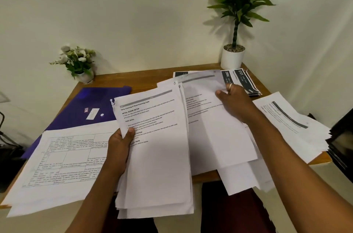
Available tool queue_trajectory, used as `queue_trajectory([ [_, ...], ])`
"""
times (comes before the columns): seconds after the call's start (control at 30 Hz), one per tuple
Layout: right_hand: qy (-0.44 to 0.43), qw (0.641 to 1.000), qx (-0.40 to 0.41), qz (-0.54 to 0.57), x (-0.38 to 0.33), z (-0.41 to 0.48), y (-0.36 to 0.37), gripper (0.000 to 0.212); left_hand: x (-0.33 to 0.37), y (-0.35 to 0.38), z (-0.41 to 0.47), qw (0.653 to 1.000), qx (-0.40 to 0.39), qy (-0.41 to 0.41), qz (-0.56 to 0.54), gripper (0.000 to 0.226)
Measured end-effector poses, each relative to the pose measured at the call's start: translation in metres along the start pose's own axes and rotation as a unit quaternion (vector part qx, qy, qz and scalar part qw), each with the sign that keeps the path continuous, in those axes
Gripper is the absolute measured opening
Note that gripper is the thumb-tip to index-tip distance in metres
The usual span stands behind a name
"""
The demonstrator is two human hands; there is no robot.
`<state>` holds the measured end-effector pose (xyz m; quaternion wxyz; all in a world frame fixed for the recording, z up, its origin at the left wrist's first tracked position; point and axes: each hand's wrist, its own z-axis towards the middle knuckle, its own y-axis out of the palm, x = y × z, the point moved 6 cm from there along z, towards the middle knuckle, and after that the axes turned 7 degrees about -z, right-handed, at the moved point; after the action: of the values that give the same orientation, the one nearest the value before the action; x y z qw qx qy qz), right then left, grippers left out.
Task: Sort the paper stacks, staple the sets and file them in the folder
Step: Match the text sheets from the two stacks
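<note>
Head camera, looking down on a brown wooden table [145, 78]. In the left hand [119, 148], a thick stack of white printed paper sheets [156, 156], gripped at its left edge, thumb curled on the top page and fingers underneath. Long axis of this stack running away from the person, headline end pointing to the far side, near end hanging past the front edge of the table. In the right hand [235, 101], a second fan of white printed sheets [208, 122], pinched near its far right corner with the thumb on top. Just beside the first stack and overlapping it, long axis from far left to near right, top end also pointing away. On the left part of the table, a flat purple plastic folder [91, 106], lying diagonally from near left to far right, its near part covered by large white sheets with printed tables [63, 158]. Behind the right hand, a pile of papers with black headers [246, 82]; at the right edge, another pile of white printed pages [292, 127]. At the back, small white flowers in a white pot [78, 63] and a tall green plant in a white round pot [233, 57].
</note>
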<state>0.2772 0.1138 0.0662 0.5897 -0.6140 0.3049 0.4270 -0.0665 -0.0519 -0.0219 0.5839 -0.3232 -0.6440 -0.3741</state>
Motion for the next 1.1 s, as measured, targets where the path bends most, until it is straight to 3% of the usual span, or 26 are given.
queue_trajectory([
  [0.23, 0.029, 0.996, -0.053, 0.071, -0.018, -0.014, 0.061, 0.021, -0.004, 0.0, 0.002, 1.0, 0.001, -0.019, -0.019, 0.015],
  [0.4, 0.049, 0.992, -0.115, 0.03, -0.016, -0.023, 0.099, 0.023, -0.002, 0.0, 0.001, 1.0, 0.003, -0.008, 0.004, 0.016],
  [0.63, 0.103, 0.976, -0.189, 0.03, -0.002, -0.038, 0.119, 0.048, 0.002, 0.001, -0.001, 0.994, 0.031, 0.021, 0.1, 0.045],
  [0.7, 0.104, 0.981, -0.162, -0.009, 0.004, -0.041, 0.106, 0.054, 0.004, 0.002, -0.002, 0.993, 0.027, 0.034, 0.11, 0.051],
  [0.8, 0.049, 0.989, -0.017, -0.138, 0.021, -0.036, 0.065, 0.037, 0.007, 0.003, -0.001, 0.99, 0.012, 0.049, 0.131, 0.041],
  [0.87, 0.028, 0.972, 0.098, -0.211, 0.038, -0.031, 0.032, 0.024, 0.004, 0.003, 0.0, 0.989, 0.0, 0.042, 0.141, 0.024],
  [0.93, 0.053, 0.943, 0.174, -0.279, 0.057, -0.031, 0.002, 0.021, -0.001, 0.003, 0.002, 0.99, -0.004, 0.031, 0.141, 0.023],
  [1.0, 0.107, 0.915, 0.184, -0.343, 0.074, -0.031, -0.022, 0.034, -0.001, 0.003, 0.002, 0.989, -0.004, 0.035, 0.141, 0.026],
  [1.1, 0.179, 0.896, 0.114, -0.389, 0.095, -0.031, -0.038, 0.07, -0.003, 0.003, 0.003, 0.99, -0.003, 0.036, 0.139, 0.021],
])
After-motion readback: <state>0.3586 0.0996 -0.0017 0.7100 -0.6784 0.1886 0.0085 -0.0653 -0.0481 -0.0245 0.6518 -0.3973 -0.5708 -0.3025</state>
